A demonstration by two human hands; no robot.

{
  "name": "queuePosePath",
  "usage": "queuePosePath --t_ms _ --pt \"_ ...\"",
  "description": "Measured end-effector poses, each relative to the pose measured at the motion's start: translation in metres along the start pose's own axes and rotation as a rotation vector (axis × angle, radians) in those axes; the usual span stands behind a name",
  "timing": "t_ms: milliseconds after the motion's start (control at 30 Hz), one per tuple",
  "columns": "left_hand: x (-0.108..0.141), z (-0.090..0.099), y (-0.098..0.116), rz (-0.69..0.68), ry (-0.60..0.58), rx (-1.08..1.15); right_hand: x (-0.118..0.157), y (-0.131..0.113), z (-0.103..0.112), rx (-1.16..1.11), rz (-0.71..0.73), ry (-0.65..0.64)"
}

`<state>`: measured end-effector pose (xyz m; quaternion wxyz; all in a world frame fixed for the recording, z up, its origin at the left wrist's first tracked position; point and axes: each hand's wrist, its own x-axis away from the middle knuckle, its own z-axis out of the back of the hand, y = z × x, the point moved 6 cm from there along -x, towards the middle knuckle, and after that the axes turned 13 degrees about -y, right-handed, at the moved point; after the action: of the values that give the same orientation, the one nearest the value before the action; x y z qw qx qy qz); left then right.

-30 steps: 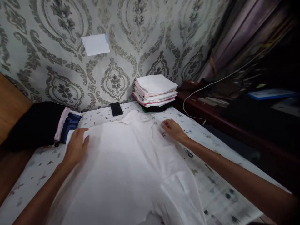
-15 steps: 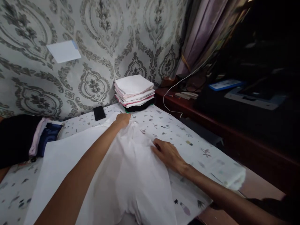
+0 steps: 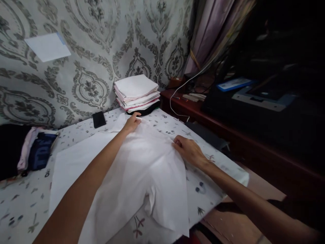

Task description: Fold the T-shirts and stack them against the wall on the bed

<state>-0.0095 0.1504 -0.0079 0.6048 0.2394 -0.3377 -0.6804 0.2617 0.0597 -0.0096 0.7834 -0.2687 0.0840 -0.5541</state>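
A white shirt [image 3: 142, 159] lies spread over a printed bedsheet [image 3: 25, 203], its near part loosely creased with a fold by the sleeve. My left hand [image 3: 132, 123] is closed on the shirt's far edge, close to a stack of folded clothes [image 3: 136, 87]. On the shirt's right edge, the fingers of my right hand [image 3: 189, 150] are curled in a pinch on the cloth. Both forearms reach across the fabric, and the left one covers part of it.
A black phone [image 3: 99, 119] lies on the bed near the patterned wall. Dark folded clothes [image 3: 15, 149] sit at the left. Along the right stands a dark red wooden desk [image 3: 198, 112] with a white cable [image 3: 175, 108] hanging over its edge.
My right hand has moved outward, drawing the shirt's right edge flatter and wider. My left hand still holds the far edge. The view has shifted slightly to the right.
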Motion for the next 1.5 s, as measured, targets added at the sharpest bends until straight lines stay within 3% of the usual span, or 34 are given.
queuePosePath --t_ms 100,233,400,533,733,800,967,1133,1300,1433,1500 --pt "0.038 -0.009 0.004 -0.077 -0.042 -0.07 0.024 0.001 -0.007 -0.033 0.041 0.013" --pt "0.123 -0.027 0.013 -0.22 -0.142 -0.258 0.078 -0.001 -0.026 -0.125 0.078 -0.024" --pt "0.227 -0.044 0.014 -0.199 -0.191 -0.313 0.137 -0.02 -0.058 -0.204 0.183 -0.048" --pt "0.276 -0.052 0.012 -0.188 -0.202 -0.36 0.158 -0.028 -0.067 -0.303 0.194 -0.002" --pt "0.312 -0.056 0.008 -0.247 -0.229 -0.473 0.176 0.001 -0.054 -0.882 -0.049 -0.022" --pt "0.32 -0.057 0.007 -0.246 -0.242 -0.498 0.179 0.008 -0.054 -0.978 -0.078 -0.066" --pt "0.346 -0.058 0.013 -0.325 -0.181 -0.572 0.179 0.015 -0.061 -0.762 -0.09 -0.149" --pt "0.378 -0.057 0.016 -0.352 -0.154 -0.715 0.181 0.0 -0.057 -0.342 0.092 -0.129" --pt "0.403 -0.046 0.008 -0.19 -0.249 -0.84 0.185 -0.015 -0.053 -0.163 0.277 -0.094" --pt "0.415 -0.035 0.002 -0.03 -0.369 -0.775 0.186 -0.008 -0.051 -0.242 0.232 -0.116" --pt "0.418 -0.032 0.003 -0.002 -0.404 -0.7 0.187 -0.001 -0.051 -0.257 0.194 -0.188"
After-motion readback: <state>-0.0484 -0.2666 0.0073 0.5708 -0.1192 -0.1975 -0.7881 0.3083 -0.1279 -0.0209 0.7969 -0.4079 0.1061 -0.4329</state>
